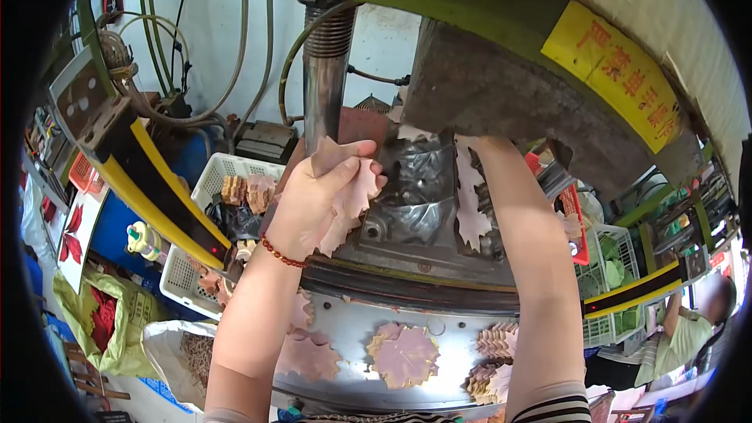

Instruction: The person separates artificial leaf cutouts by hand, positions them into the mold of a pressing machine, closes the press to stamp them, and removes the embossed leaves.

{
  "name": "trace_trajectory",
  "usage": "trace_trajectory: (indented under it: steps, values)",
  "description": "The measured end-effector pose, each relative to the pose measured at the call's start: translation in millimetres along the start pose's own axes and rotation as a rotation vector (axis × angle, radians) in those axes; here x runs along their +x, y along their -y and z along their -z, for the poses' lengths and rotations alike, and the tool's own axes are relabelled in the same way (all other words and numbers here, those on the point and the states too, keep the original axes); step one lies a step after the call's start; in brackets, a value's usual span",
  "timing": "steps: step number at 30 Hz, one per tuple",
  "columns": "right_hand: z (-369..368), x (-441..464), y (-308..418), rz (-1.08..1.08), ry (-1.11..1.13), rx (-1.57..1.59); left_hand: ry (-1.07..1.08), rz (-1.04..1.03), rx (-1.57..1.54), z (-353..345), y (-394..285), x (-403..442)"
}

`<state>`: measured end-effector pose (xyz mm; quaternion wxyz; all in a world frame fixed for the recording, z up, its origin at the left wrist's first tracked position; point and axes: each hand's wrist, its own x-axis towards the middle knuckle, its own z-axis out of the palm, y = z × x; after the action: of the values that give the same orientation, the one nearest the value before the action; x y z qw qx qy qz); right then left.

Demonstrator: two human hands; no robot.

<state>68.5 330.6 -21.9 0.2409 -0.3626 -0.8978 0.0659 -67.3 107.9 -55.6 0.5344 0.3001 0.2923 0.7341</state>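
Observation:
My left hand [321, 188], with a red bead bracelet at the wrist, is closed around thin pink leaf-shaped pieces [362, 190] with jagged edges. It is beside the press's steel column, left of the dark metal mould [423, 188]. My right hand [479, 143] reaches in under the upper block of the press, at the mould's far right; its fingers are hidden. A pink jagged strip [471, 207] lies just left of my right forearm, along the mould's right side.
Stacked pink leaf pieces [403, 354] lie on the metal table in front. White baskets [184, 278] stand left, a green-filled crate [611, 266] right. Yellow-black guard bars [160, 180] flank the press. The heavy block [501, 102] hangs above. Another person [681, 345] is at far right.

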Motion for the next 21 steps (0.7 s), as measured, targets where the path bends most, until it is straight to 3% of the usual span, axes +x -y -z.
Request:
trace_trajectory:
  steps: [9,14,17,21]
  values:
    - [-0.3,9.0,0.4,0.042,0.146,-0.016,-0.245,0.054,0.511,14.4,-0.7,24.1]
    - [17.1,-10.6,20.5,0.113,0.213,0.093,-0.189,-0.055,0.828,5.1,6.6,36.3]
    - [8.7,-15.0,20.0,0.163,0.141,0.049,-0.118,-0.16,0.699,-9.6,6.7,32.0]
    - [17.3,-18.0,-1.3,0.191,0.024,0.083,-0.19,0.003,0.171,2.8,4.6,25.4]
